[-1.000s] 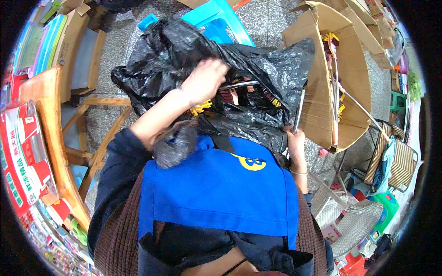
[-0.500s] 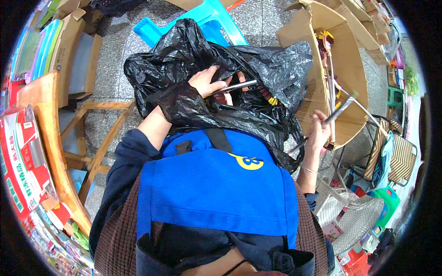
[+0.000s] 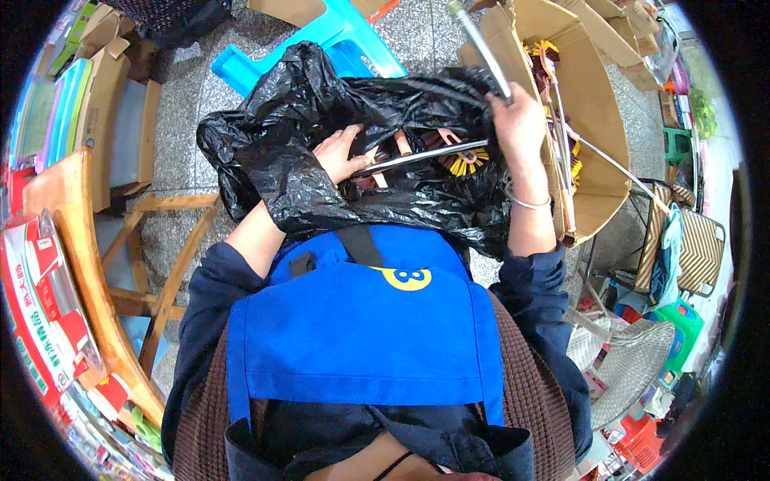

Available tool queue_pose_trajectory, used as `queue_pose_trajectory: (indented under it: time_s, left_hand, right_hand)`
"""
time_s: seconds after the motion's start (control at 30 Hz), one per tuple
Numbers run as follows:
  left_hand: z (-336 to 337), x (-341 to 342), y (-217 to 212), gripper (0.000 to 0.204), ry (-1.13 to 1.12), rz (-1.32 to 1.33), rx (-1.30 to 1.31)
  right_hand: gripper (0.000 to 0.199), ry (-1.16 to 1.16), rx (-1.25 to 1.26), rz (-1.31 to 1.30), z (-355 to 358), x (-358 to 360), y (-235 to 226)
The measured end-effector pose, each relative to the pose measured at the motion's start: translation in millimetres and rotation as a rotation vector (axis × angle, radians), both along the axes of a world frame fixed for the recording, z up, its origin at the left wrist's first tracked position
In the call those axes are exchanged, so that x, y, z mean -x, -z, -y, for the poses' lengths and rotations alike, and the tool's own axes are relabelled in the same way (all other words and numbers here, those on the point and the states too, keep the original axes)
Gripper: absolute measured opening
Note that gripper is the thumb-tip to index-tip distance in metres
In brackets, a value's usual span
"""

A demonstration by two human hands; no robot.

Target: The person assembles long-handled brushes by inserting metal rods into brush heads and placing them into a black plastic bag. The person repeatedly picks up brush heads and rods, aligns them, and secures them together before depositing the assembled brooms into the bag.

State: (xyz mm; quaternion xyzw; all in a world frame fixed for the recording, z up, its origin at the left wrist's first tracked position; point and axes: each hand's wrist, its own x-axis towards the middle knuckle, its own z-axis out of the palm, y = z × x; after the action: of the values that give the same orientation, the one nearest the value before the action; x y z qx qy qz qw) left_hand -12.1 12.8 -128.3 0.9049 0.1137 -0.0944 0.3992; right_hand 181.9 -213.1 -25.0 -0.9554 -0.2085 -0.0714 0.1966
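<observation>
A crumpled black plastic bag [image 3: 273, 120] lies spread open in front of me. My left hand [image 3: 341, 156] rests at its mouth, bare of any grip, fingers stretched out and its wrist covered by the plastic. Beside my left thumb, a silver rod [image 3: 429, 154] lies across the opening. Inside show pinkish-brown handle ends [image 3: 403, 143] and a brush head with yellow bristles [image 3: 465, 160]. At the bag's right side my right hand [image 3: 517, 124] is closed round another silver rod [image 3: 484, 56], whose pale end points up and away; its lower part is hidden.
Right of the bag stands an open cardboard box [image 3: 597, 104] holding several long-handled brushes [image 3: 553, 88]. A blue plastic stool [image 3: 353, 52] is behind the bag. To the left are a wooden chair frame [image 3: 180, 204] and another carton [image 3: 108, 120]; a woven seat [image 3: 634, 369] stands at the right.
My right hand has moved up and left, from beside the box to the bag's right side, with its rod now pointing up and away. My left hand stays at the bag's mouth.
</observation>
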Motion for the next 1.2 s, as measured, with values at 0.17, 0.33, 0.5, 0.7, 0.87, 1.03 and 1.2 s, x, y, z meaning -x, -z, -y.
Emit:
queue_pose_trajectory:
  time_s: [0.17, 0.33, 0.5, 0.7, 0.87, 1.03, 1.2]
  left_hand:
    - [-2, -4, 6, 0.072, 0.029, 0.005, -0.032]
    - [-4, -5, 3, 0.080, 0.005, 0.000, -0.002]
    - [-7, -5, -2, 0.078, -0.093, 0.033, 0.030]
    - [-2, -6, -4, 0.060, -0.152, 0.152, -0.022]
    - [1, -5, -20, 0.033, -0.084, 0.517, -0.044]
    - [12, -3, -40, 0.026, 0.064, 0.471, 0.008]
    - [27, -7, -39, 0.035, 0.254, 0.309, -0.058]
  right_hand:
    - [0.017, -0.049, -0.252, -0.119, 35, -48, 54]
    - [0.014, 0.074, -0.821, -0.718, 55, -53, 158]
    - [0.018, 0.191, -0.754, -0.634, 75, -43, 137]
    - [0.034, 0.234, -0.798, -0.639, 63, -25, 59]
    - [0.022, 0.192, -0.646, -0.490, 68, -16, 33]
    - [0.024, 0.098, -0.372, -0.378, 76, -10, 5]
    - [0.028, 0.064, -0.475, -0.400, 63, 10, 10]
